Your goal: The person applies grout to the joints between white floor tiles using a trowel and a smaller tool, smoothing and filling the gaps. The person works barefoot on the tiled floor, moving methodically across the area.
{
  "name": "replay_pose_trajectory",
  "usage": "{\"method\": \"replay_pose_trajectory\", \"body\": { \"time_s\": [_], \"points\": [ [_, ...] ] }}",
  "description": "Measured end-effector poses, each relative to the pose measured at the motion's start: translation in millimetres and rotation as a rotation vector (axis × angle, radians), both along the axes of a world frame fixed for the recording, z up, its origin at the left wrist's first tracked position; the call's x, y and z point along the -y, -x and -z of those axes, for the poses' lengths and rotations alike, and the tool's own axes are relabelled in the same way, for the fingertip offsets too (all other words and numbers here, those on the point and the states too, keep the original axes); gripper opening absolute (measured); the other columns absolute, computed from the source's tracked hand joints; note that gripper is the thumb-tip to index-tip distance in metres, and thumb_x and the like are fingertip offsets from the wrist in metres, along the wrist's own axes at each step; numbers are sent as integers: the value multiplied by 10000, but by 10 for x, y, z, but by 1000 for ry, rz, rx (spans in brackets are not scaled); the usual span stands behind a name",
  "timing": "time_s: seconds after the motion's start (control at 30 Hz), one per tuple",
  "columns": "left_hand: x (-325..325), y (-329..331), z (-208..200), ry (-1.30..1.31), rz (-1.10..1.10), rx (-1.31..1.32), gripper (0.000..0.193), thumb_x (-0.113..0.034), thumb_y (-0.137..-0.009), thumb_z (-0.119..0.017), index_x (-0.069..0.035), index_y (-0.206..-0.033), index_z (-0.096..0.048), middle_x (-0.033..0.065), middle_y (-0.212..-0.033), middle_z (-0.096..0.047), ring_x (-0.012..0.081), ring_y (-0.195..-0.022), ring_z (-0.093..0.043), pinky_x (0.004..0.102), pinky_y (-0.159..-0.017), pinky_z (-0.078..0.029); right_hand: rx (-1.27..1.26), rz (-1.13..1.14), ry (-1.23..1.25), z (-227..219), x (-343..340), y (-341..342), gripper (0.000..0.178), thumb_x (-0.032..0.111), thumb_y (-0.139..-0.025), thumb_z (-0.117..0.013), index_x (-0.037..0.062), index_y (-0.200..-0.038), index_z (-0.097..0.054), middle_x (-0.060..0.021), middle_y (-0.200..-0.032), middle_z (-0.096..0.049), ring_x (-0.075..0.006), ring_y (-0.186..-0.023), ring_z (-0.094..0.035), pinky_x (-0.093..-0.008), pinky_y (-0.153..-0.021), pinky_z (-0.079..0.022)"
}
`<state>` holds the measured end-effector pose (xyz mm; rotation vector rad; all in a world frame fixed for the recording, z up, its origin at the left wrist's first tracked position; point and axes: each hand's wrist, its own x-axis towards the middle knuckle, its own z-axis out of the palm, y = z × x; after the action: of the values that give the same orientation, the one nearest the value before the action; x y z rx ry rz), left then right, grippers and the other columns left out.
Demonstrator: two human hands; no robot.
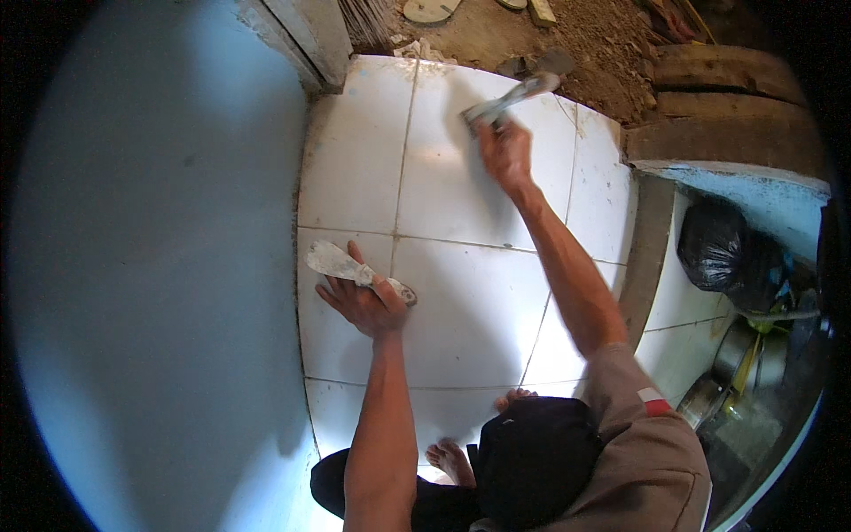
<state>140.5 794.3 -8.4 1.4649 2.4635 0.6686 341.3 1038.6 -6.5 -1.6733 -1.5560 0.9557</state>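
Note:
My right hand (507,158) is closed round a scraper-like hand tool (501,105) with a grey, coated surface. It is over the far middle floor tile, and motion blurs it; whether the tool touches the tile I cannot tell. Lower left, my left hand (365,306) rests on a white tile near the wall, fingers spread. A small trowel-like tool (337,262), crusted pale, lies across this hand, gripped by the thumb. Its rounded broad end points to the wall and its narrow end (406,293) lies past the thumb. Thin grout lines part the white tiles (461,293).
A pale blue wall (168,257) runs along the left. Bare soil (505,40) with a sandal (432,9) lies beyond the tiles. Wooden beams (727,75), a black plastic bag (714,244) and metal pots (761,355) stand at right. My feet (450,463) are below, by my black-clad knees (539,461).

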Motion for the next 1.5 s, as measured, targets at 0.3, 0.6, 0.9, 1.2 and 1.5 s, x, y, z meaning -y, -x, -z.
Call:
{"method": "replay_pose_trajectory", "body": {
  "time_s": [0.3, 0.6, 0.9, 1.2, 1.5],
  "points": [
    [22, 28, 24, 13, -3, -37, 740, -475, -989, -219, -68, -1540, -499, 246, -1626, -372, 462, -1530, -271, 691, -1223, -56, 207, -380, -35, 216, 563, 324, 164, 199, -920, -654, 43, -967, -675, -215, -896, -707, -403, -893, -705, -506, -800, -560],
    [-87, -185, 55, -13, 34, 56, 724, -469, -989, -245, -76, -1539, -504, 242, -1636, -360, 457, -1544, -248, 669, -1235, -42, 332, -408, -98, 823, 947, -258, 130, 136, -925, -733, 7, -930, -723, -213, -802, -723, -321, -701, -698, -470, -711, -555],
    [26, -30, 9, 0, -13, 16, 722, -453, -984, -264, -53, -1536, -500, 261, -1623, -371, 463, -1539, -251, 681, -1228, -33, 330, 609, -258, 254, -522, -1169, 296, 278, -930, -724, -17, -923, -750, -159, -784, -754, -236, -691, -704, -429, -648, -553],
    [101, 63, 71, 15, -18, -51, 744, -536, -1022, -207, -95, -1568, -454, 237, -1606, -390, 443, -1523, -274, 675, -1229, -51, 90, -652, -53, -78, 1042, 362, 183, 176, -957, -637, 40, -1080, -645, -245, -960, -691, -438, -914, -692, -528, -826, -551],
    [-57, -73, -7, -15, -29, 65, 715, -452, -972, -290, -66, -1536, -500, 218, -1590, -442, 431, -1529, -284, 662, -1239, -43, -104, 114, -124, 334, 53, 2, 254, 236, -984, -657, -10, -1012, -716, -233, -883, -740, -349, -792, -732, -484, -718, -562]
  ]
}}
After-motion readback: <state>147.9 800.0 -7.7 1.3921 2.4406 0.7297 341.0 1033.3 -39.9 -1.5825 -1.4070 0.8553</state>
